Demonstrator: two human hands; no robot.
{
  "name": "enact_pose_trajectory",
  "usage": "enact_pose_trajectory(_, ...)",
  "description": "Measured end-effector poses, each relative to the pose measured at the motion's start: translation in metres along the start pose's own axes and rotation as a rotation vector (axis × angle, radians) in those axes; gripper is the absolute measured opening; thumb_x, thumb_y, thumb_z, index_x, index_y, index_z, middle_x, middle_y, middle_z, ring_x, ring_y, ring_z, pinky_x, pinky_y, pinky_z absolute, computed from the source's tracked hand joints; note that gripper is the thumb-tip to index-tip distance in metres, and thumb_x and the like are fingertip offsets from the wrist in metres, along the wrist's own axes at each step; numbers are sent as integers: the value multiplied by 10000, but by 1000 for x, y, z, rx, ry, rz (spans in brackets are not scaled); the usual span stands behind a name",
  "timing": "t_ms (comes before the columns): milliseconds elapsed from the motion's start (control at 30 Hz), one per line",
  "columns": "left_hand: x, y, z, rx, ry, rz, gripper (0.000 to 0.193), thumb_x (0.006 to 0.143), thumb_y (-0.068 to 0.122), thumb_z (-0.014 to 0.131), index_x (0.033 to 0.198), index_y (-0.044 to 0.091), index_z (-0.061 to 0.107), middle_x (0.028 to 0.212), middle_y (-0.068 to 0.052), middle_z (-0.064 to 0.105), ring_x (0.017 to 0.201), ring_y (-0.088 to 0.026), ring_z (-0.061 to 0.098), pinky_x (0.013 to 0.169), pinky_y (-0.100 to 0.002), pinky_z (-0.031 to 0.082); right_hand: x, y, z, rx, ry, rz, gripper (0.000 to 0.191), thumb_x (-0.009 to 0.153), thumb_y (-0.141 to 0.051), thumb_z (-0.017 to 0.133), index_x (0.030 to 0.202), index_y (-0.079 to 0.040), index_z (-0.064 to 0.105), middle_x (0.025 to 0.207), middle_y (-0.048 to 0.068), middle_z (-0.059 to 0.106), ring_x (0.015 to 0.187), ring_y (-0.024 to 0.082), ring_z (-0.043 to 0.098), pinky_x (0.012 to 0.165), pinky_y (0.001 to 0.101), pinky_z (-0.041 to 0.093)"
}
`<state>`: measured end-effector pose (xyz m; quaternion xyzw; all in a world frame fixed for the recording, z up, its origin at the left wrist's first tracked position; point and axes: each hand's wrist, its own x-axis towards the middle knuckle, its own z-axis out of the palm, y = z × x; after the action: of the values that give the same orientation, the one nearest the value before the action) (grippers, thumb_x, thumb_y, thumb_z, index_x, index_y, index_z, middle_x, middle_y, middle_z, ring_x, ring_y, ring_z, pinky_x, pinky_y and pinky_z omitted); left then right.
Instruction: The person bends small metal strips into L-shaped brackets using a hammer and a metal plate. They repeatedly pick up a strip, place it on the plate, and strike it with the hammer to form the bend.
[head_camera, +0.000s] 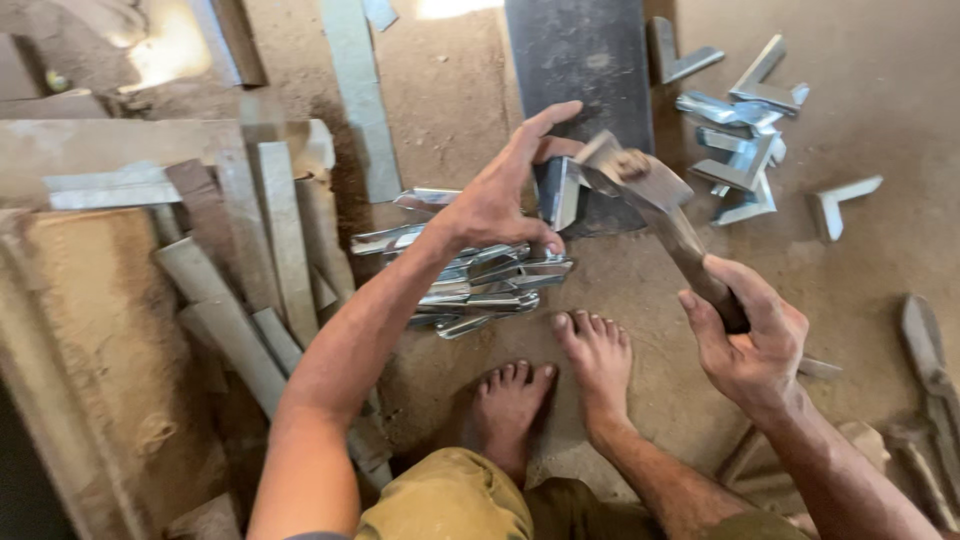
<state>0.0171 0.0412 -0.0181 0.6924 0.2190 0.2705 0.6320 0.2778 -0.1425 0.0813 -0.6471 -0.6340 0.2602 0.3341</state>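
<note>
My left hand pinches a small folded sheet-metal piece upright on the edge of a dark iron slab. Fingers are spread, with the thumb low. My right hand grips the wooden handle of a hammer, whose metal head hangs just right of the held piece, close to it. Below the left hand lies a heap of shiny flat metal pieces. My bare feet rest on the dirt floor under the hands.
A pile of bent angle brackets lies at the upper right, with one loose bracket beside it. Long metal strips and offcuts are stacked at left. Tin snips lie at the right edge. Sandy dirt floor surrounds everything.
</note>
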Motion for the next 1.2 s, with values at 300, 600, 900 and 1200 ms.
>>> enact_pose_trajectory(300,3,-2,5,-12,2,-31,1446,581,222,1028,1670,91,85,1527,-108,554,1521,-293,481,1358,-463,264,-21,18,-15,-138,-126,145,494,961,-33,753,1423,-54,582,1041,165,735,794,169,683,672,308,552)
enact_pose_trajectory(600,-5,1,-2,100,29,49,1457,575,157,1048,1665,105,83,1449,-75,664,1486,-290,480,1314,-458,282,-84,6,125,-882,-319,-63,473,916,-99,534,1374,-188,464,1324,121,574,1196,338,560,1047,475,453)
enact_pose_trajectory(900,1,19,0,15,17,80,1454,583,131,1049,1676,113,90,1443,-105,664,1486,-261,515,1331,-430,267,-61,-21,119,-787,-377,14,310,899,-144,546,1208,-169,550,1161,58,613,1068,279,582,906,446,467)
enact_pose_trajectory(1200,-30,13,-10,-922,-13,-77,1254,741,218,996,1703,141,195,1452,-152,600,1351,-231,538,1183,-340,389,-128,89,24,-800,-263,280,554,874,-306,757,1338,-61,579,1342,247,519,1197,442,491,1025,535,407)
